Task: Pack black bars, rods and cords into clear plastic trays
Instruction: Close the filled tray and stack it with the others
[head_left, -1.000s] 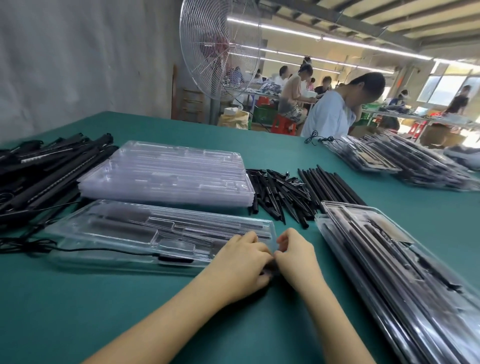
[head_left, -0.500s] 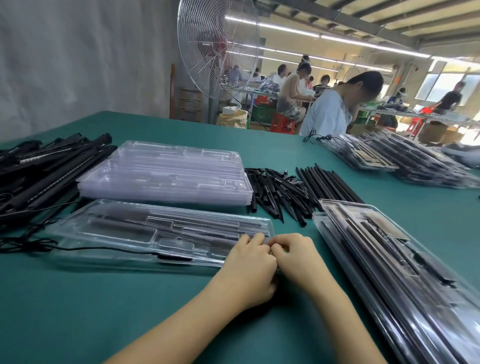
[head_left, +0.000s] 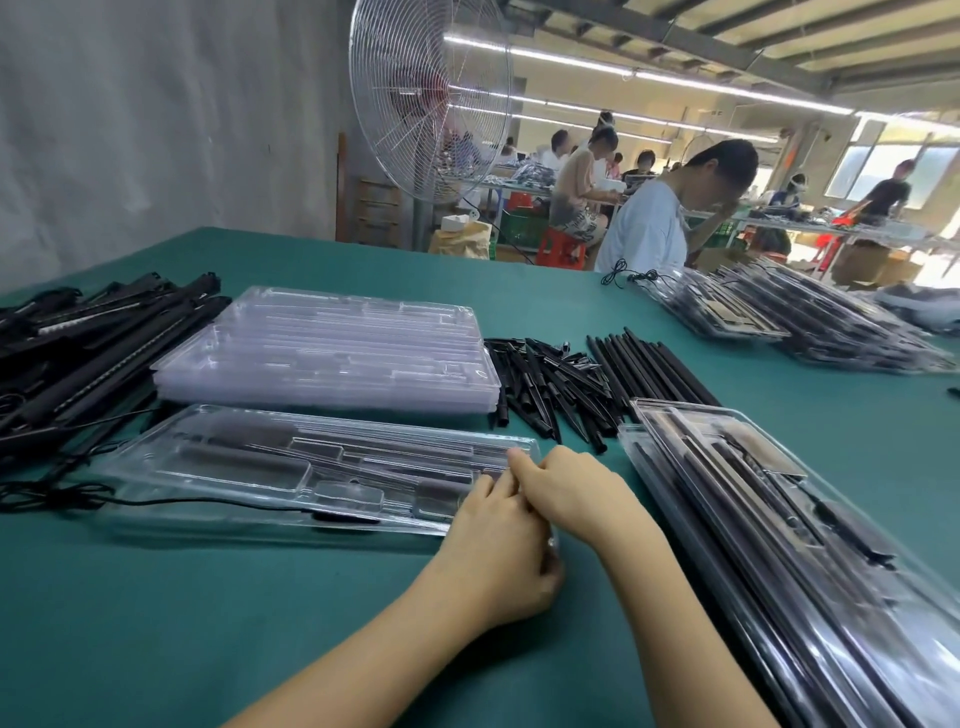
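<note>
One green table (head_left: 208, 623) in a strip-lit workshop — on it a clear tray (head_left: 311, 462) is gripped at its right end by the curled fingers of left hand (head_left: 498, 551) and right hand (head_left: 571, 493); black rods (head_left: 550, 384) are heaped behind.

Your tray (head_left: 260, 467) lies on the table (head_left: 208, 623) right in front of you, with your left hand (head_left: 498, 551) and right hand (head_left: 571, 493) side by side at its right end. A cord (head_left: 208, 501) runs along its near side. Behind it sits the stack of empty trays (head_left: 332, 353), with bars (head_left: 78, 353) piled to the left and short rods (head_left: 550, 384), then long rods (head_left: 649, 369), to the right. Packed trays (head_left: 779, 519) lie at your right.
</note>
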